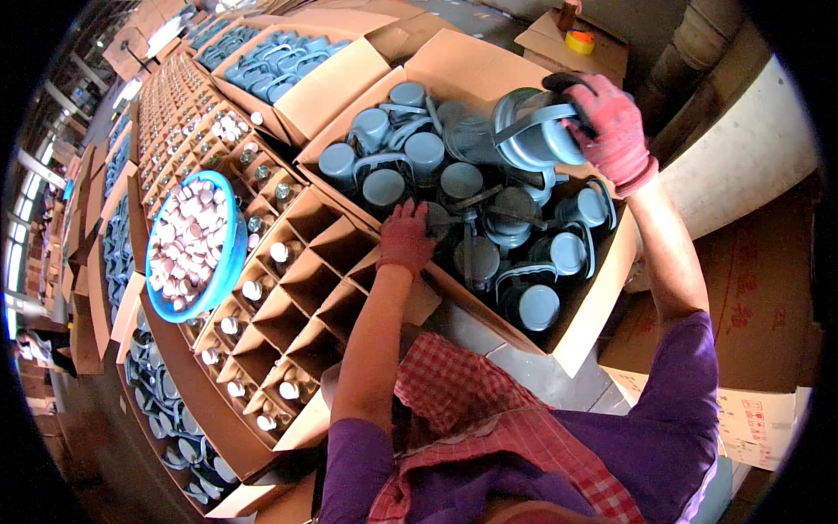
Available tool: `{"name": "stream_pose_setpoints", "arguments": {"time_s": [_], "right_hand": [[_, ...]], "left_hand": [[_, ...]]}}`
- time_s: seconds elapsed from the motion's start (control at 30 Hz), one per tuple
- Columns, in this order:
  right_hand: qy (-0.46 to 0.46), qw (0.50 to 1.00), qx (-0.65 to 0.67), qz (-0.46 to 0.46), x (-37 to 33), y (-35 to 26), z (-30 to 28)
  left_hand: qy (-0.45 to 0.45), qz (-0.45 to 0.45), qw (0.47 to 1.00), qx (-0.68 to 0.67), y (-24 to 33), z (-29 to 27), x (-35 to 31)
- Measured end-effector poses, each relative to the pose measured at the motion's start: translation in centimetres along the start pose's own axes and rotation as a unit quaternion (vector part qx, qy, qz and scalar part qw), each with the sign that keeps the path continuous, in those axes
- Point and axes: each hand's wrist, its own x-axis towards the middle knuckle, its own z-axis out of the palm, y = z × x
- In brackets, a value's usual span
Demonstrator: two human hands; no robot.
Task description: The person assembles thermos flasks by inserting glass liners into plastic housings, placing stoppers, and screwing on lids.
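My right hand [602, 122], in a red knit glove with dark fingertips, is closed on a blue-grey thermos jug [519, 138]. It holds the jug tilted above the far right part of an open carton [599, 307]; the jug's far end is smeared by motion. In the carton stand and lean several similar jugs with round lids and looped handles, among them a lidded jug [538, 307] at the near end. My gloved left hand [407, 237] lies at the carton's left edge beside a dark jug. Its fingers are slightly apart, and nothing shows in its grasp.
Left of the carton is a divided box [325, 229] with bare cells and a row of capped glass bottles. On it rests a blue basin [237, 253] of pale caps. More cartons of blue-grey parts [284, 61] line the far side. Yellow tape [580, 41] lies at the back.
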Motion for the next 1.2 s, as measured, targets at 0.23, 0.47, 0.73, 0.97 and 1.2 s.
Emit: {"name": "stream_pose_setpoints", "arguments": {"time_s": [0.23,0.47,0.73,0.97,1.2], "right_hand": [[0.031,0.985,-0.067,0.153,-0.7,7.3,4.6],[0.035,0.980,-0.164,0.107,-0.8,11.7,7.2],[-0.341,0.927,-0.043,0.148,-2.7,3.2,19.0],[-0.168,0.697,0.585,0.378,-4.3,-5.2,18.0],[-0.035,0.580,0.746,0.325,0.6,-15.4,9.4]], "left_hand": [[-0.018,0.058,0.998,-0.028,-0.4,3.7,1.5],[0.193,0.116,0.971,-0.086,1.1,-5.6,2.1],[0.477,0.078,0.864,-0.142,-0.4,-22.8,-6.3],[0.624,-0.140,0.756,-0.140,-8.9,-25.1,-19.9],[0.479,-0.263,0.835,-0.066,-6.5,-17.2,-31.6]]}}
